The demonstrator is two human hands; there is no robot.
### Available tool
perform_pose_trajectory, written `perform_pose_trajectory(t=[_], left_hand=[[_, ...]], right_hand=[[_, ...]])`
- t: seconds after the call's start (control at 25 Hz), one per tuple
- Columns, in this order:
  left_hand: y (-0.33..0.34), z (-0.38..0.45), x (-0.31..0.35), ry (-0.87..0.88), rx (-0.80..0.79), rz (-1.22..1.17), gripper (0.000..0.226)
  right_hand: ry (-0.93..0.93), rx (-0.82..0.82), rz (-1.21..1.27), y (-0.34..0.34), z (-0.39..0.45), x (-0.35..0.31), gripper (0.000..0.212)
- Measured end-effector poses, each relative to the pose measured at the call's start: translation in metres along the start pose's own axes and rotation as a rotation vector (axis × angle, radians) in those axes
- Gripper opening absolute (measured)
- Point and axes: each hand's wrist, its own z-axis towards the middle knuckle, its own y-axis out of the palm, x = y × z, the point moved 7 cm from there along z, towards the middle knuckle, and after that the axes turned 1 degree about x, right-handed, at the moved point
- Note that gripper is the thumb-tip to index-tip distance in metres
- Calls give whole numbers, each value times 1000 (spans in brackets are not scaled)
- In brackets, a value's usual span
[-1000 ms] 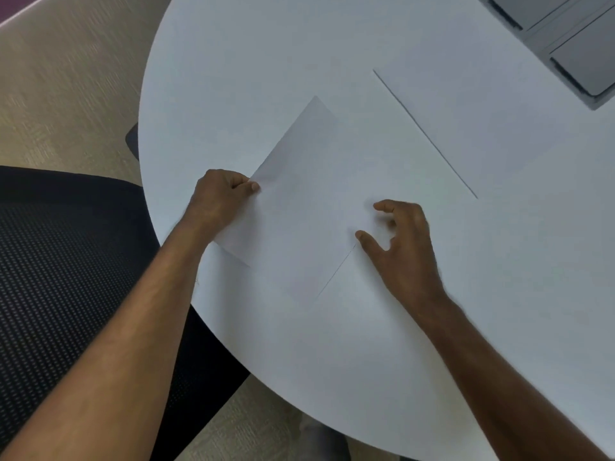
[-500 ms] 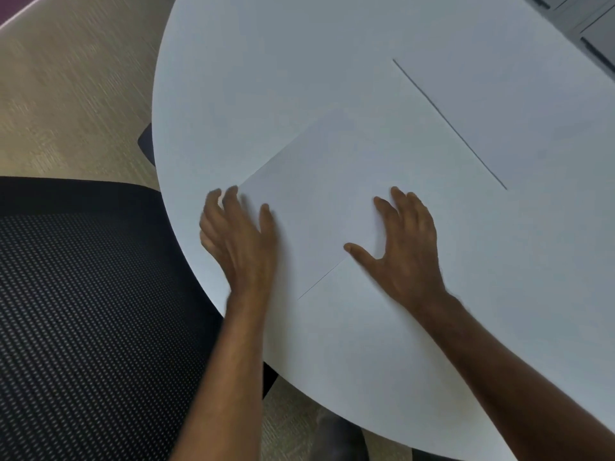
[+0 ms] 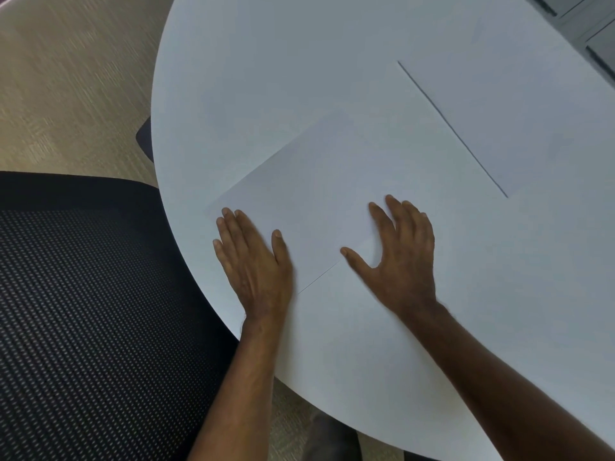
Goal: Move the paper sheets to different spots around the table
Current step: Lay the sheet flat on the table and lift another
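Both hands lie flat on a white paper sheet [image 3: 332, 194] that sits turned at an angle on the near left part of the round white table [image 3: 266, 61], one corner pointing away toward the middle of the tabletop. The left hand [image 3: 253, 257] presses palm down on the sheet's near left corner, close to the table's rim, fingers straight and held together, the thumb stretched out to the side; nothing is pinched or curled around. The right hand [image 3: 399, 251] rests on the sheet's near right part, fingers spread wide and flat, thumb pointing back toward the left hand, its heel seeming to sit just past the paper's near edge on the bare table. A thin dark line marks that near edge running between the two hands. Farther off and to the right lies a second sheet [image 3: 532, 121], also white and hard to tell from the tabletop except for the long dark shadow line along its left edge; it lies well apart from both hands. At the far right corner of the table the grey edge of a laptop [image 3: 599, 38] shows. Left of the table stands a black mesh chair [image 3: 83, 311], over a tan carpet floor [image 3: 66, 78].
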Motion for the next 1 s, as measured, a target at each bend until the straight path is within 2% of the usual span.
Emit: perform_pose_trajectory(t=[0.36,0.76,1.0], left_hand=[[0,0,2,19,38,40,67],[-4,-4,-1,21,46,-47,70],[-3,-3,-2,15,49,-53,70]], right_hand=[[-10,16,16,1,0,1,83],[4,24,65,-1,0,1,68],[-3,10,77,-2,1,0,68]])
